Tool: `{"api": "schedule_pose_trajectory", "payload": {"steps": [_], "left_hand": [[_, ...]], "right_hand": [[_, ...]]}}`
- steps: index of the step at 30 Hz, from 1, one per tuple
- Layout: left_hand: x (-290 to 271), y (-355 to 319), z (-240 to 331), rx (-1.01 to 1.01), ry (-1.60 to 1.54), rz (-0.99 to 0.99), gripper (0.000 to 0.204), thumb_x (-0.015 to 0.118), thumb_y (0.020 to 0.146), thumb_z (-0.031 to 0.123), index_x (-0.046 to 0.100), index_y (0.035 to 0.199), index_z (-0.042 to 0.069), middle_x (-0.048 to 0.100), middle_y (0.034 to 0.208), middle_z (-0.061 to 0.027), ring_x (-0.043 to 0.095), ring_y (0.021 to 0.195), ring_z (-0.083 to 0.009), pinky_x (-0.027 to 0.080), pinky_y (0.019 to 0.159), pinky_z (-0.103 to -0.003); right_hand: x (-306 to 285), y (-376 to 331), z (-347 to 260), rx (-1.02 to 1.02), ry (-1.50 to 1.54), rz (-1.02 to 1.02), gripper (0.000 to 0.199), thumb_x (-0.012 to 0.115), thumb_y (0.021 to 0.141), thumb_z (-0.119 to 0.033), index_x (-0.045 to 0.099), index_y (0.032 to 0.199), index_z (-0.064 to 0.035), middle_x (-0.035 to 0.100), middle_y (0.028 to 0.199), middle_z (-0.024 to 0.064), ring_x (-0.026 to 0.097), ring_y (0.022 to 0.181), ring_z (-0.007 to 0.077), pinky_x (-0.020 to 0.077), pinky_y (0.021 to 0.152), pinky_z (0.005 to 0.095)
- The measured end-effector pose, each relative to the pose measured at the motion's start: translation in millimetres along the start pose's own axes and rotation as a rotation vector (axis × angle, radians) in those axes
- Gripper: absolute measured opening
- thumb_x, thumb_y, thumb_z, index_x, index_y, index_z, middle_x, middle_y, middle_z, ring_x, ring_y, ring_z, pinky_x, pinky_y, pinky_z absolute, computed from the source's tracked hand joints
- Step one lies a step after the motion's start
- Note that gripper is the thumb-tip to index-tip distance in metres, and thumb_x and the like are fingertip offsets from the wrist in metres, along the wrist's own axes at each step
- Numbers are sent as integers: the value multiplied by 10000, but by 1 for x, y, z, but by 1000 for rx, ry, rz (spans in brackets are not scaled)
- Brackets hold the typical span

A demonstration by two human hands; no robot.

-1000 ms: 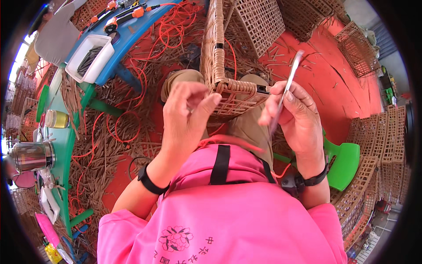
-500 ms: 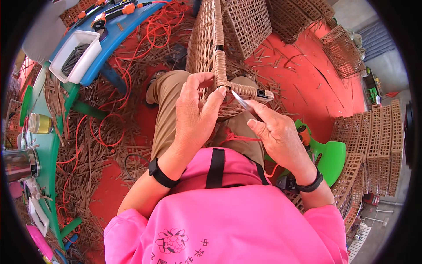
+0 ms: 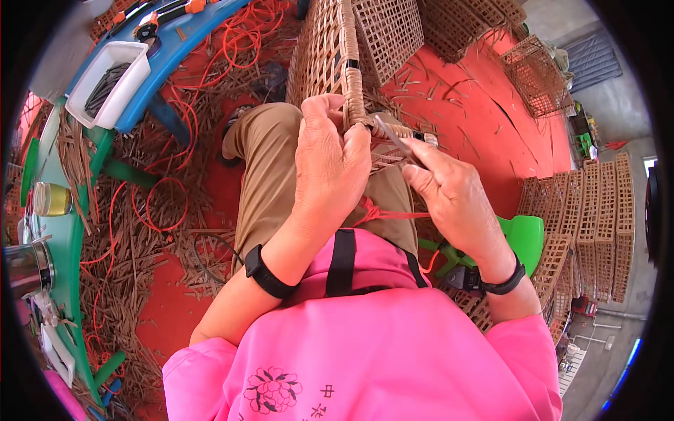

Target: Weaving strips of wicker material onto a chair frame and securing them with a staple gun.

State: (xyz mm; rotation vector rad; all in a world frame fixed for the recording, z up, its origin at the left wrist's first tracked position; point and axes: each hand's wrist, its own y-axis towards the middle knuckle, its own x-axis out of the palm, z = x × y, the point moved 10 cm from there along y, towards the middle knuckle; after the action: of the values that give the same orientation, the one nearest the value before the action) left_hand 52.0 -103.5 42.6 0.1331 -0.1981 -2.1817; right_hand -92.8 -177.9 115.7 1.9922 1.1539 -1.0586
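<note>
A woven wicker basket [image 3: 317, 67] stands tilted against my legs, its cord-wrapped rim [image 3: 355, 95] coming down to a corner before me. At that corner my left hand [image 3: 333, 158] is closed, fingers behind the rim and thumb on the wrapping. My right hand [image 3: 453, 193] grips a slim, pointed metal blade [image 3: 394, 138], whose tip lies close to the left thumb at the corner. Its handle is hidden in my palm, so the exact kind of tool is unclear. Part of the lower rim is behind the blade and fingers.
On the left, a blue table [image 3: 158, 74] bears a white bin [image 3: 142, 74] of dark strips and orange-black tools [image 3: 151, 24]. A green table [image 3: 74, 238] holds a jar [image 3: 53, 199]. Orange hose [image 3: 186, 133] crosses floor scraps. Stacked baskets [image 3: 597, 224] and a green chair [image 3: 525, 242] are right.
The basket corner and blade sit slightly farther from my body. My left hand has shifted right around the corner, closer to the blade. The whole view has moved a little.
</note>
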Motion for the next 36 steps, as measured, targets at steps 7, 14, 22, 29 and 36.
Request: {"api": "schedule_pose_trajectory", "payload": {"steps": [7,14,22,29,36], "left_hand": [[4,-5,-3,8,-145,-24,338,576,955,47,485,1270,-34,638,1022,-185,655,898,-252,543,813,-387],[5,-5,-2,-19,-205,-37,317,577,969,29,490,1270,-25,637,1024,-162,655,899,-205,560,774,-345],[2,-5,-1,-12,-210,-42,290,585,984,51,496,1251,-20,642,1019,-155,658,871,-193,559,758,-341],[1,-6,-6,-6,-159,-24,290,601,978,62,510,1244,-13,659,1015,-151,665,844,-190,549,740,-335],[4,-6,-12,-55,-292,-51,288,623,990,83,520,1242,-12,660,1016,-118,651,835,-140,542,726,-301]], "right_hand": [[-2,2,-1,-2,116,-59,330,590,1031,-145,621,1326,1,685,1235,244,663,1123,428,540,926,471],[4,2,3,96,131,-129,363,561,1059,-102,594,1406,0,689,1336,187,695,1147,254,523,979,346],[16,-7,12,252,357,-73,385,570,1077,-148,587,1443,-28,680,1019,31,532,740,76,478,673,262],[19,-5,20,312,414,-96,382,586,1069,-147,615,1439,-56,570,827,-14,473,665,66,442,615,262],[-5,25,-2,89,-80,-266,322,591,1030,-103,640,1333,-5,731,1106,212,722,967,298,546,865,383]]}}
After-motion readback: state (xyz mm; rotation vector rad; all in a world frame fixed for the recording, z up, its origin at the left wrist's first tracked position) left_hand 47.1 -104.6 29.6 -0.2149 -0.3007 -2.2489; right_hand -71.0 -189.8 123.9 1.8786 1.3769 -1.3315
